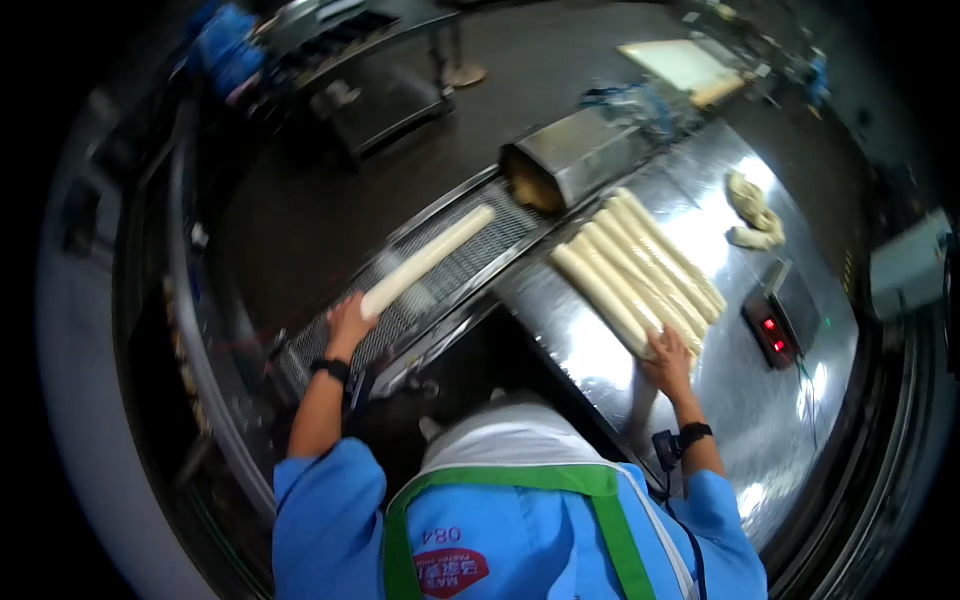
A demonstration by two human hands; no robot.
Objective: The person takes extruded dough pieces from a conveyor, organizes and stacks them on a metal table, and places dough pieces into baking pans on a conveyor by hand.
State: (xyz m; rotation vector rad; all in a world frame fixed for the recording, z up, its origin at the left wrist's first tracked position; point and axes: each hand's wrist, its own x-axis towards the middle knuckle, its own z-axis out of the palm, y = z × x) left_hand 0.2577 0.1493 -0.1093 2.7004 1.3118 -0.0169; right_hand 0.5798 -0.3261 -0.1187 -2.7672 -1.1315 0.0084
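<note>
A long pale dough roll (428, 262) lies along the mesh conveyor belt (470, 260). My left hand (350, 322) is closed around its near end. Several more dough rolls (640, 270) lie side by side on the metal table (600, 375), with a shiny surface. My right hand (670, 357) rests at the near ends of these rolls, fingers spread and touching the dough. Its palm hides the tips of the rolls under it.
A metal housing (590, 160) covers the belt's far end. On the table's right are a lump of twisted dough (755, 212) and a scale (775, 325) with red digits. Farther back stand a metal cart (385, 110) and a person in blue (228, 50).
</note>
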